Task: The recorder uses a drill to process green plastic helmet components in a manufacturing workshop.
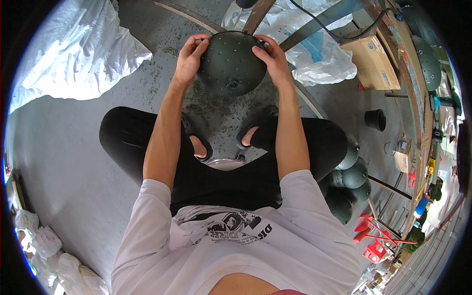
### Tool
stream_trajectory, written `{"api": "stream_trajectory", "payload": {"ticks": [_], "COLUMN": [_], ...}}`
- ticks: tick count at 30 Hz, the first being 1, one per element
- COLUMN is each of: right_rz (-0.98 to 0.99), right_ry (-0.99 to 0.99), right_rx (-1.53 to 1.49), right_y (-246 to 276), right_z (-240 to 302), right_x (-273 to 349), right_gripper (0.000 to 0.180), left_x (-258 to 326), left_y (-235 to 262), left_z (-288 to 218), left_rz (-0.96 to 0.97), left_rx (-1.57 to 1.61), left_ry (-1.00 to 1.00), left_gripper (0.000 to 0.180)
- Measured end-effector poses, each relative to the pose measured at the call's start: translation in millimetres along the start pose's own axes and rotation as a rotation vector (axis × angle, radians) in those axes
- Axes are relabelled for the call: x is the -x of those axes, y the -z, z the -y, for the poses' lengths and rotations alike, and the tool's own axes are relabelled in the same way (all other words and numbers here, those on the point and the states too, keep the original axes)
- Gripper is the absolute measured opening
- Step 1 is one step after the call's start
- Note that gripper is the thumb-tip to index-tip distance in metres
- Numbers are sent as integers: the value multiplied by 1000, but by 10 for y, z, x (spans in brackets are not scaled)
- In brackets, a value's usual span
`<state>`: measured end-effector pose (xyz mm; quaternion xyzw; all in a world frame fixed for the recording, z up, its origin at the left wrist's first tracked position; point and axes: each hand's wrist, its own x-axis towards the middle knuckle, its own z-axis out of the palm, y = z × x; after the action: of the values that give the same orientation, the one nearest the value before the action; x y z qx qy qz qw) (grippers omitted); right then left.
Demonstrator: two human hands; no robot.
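Observation:
A dark green, round plastic ball shell (pixel 232 64) dotted with small nubs or holes is in front of me, above my feet. My left hand (pixel 191 58) is closed on its left edge, with the thumb on the near surface and the fingertips over the rim. On the opposite side, my right hand (pixel 275 61) grips the right edge, thumb laid on the surface and fingers partly hidden behind it. A rougher round patch shows low on the shell. Its far side and underside are hidden.
Several similar green balls (pixel 353 174) are piled by my right knee. White plastic sheeting (pixel 78 54) lies at the left. A cardboard box (pixel 371 61), black pot (pixel 375 119) and red stool (pixel 375 251) stand at the right. Metal bars (pixel 319 24) cross beyond the ball.

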<state>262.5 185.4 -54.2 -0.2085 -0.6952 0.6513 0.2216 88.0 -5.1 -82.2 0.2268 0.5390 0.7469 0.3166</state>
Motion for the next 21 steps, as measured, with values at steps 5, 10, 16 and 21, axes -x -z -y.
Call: {"api": "stream_trajectory", "payload": {"ticks": [5,10,16,21], "right_rz": [-66,-120,-169,-174], "right_ry": [36,38,67,86], "right_rx": [-11,117,61,52], "right_y": [-34,-143,-248,-257], "right_z": [30,24,58,104], "right_x": [-29,-44,-59,-38], "right_gripper": [48,46,45,43], "left_x": [80,95,105,100], "left_y": [-45,-70,-65,-83], "left_z": [-89,-178,-312,-358], "left_rz": [113,72,17,16], "left_rx": [-320,-520,-588,-561], "left_ry": [-182,-255,-278,-287], "left_gripper": [52,69,56,58]}}
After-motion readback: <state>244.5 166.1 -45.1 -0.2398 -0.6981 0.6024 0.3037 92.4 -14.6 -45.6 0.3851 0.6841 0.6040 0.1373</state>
